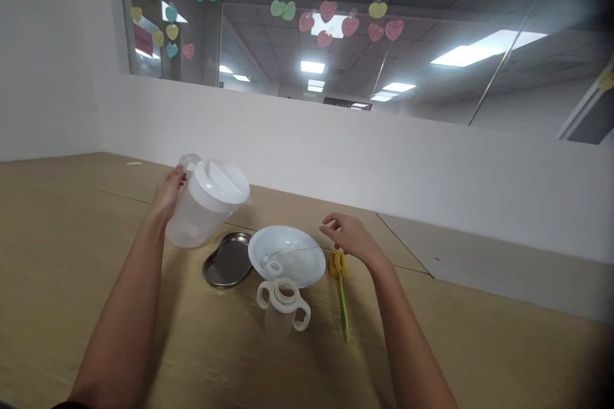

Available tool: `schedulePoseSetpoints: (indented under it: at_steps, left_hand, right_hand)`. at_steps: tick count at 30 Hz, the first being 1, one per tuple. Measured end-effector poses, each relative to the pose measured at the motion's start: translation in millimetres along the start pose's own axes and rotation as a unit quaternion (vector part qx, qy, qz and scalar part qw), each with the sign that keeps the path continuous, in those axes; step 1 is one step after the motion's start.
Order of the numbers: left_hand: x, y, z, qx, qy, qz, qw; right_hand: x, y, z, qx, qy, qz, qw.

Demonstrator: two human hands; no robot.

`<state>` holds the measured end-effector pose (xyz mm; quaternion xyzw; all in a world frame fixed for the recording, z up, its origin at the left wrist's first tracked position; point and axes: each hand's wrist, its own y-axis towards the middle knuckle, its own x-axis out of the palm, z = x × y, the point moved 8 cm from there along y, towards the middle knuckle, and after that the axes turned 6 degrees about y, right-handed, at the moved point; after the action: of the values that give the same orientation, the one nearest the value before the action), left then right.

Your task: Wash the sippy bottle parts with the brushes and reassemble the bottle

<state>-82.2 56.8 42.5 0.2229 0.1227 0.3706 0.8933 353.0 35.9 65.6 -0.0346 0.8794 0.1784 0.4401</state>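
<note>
The lidded pitcher (200, 211) is left of center; the fingers of your left hand (167, 193) wrap its handle. The white bowl (271, 238) occupies center, the two-handled cup (279, 321) directly below. Your right hand (352, 235), fingers bent and slightly parted, is just above the yellow-headed brush (338, 265), right of center.

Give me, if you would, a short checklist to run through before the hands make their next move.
1. Left hand gripping the pitcher by its handle: ok.
2. Pitcher lid in place: ok, it sits on top.
3. Pitcher level: not ok, it tilts toward the right.
4. Two-handled bottle upright with its mouth uncovered: ok.
5. Right hand free: ok, it holds nothing above the yellow-headed brush.
6. Liquid in the pitcher: cannot tell.
</note>
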Motion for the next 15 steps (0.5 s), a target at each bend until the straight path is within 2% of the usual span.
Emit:
schedulePoseSetpoints:
  at_steps: [2, 4, 6, 8, 10, 15]
  left_hand:
    - [4.6, -4.1, 25.1, 0.036, 0.013, 0.0, 0.999]
    - [14.8, -15.7, 57.8, 0.109, 0.07, -0.019, 0.991]
    - [26.2, -31.7, 86.5, 0.173, 0.142, -0.029, 0.974]
    - [37.2, -46.7, 105.9, 0.213, 0.206, -0.031, 0.955]
    - [47.5, -57.9, 116.2, 0.231, 0.245, -0.038, 0.941]
    - [64.6, -73.0, 125.0, 0.258, 0.26, -0.06, 0.929]
  right_hand:
    - [7.4, 2.4, 7.2, 0.013, -0.049, -0.018, 0.999]
    - [15.8, 5.0, 17.6, 0.036, -0.086, -0.034, 0.995]
    - [24.5, 7.9, 27.4, 0.054, -0.104, -0.044, 0.992]
    - [33.6, 11.0, 35.1, 0.064, -0.116, -0.053, 0.99]
    - [42.2, 13.9, 41.2, 0.071, -0.13, -0.064, 0.987]
    - [53.8, 18.3, 48.9, 0.076, -0.153, -0.08, 0.982]
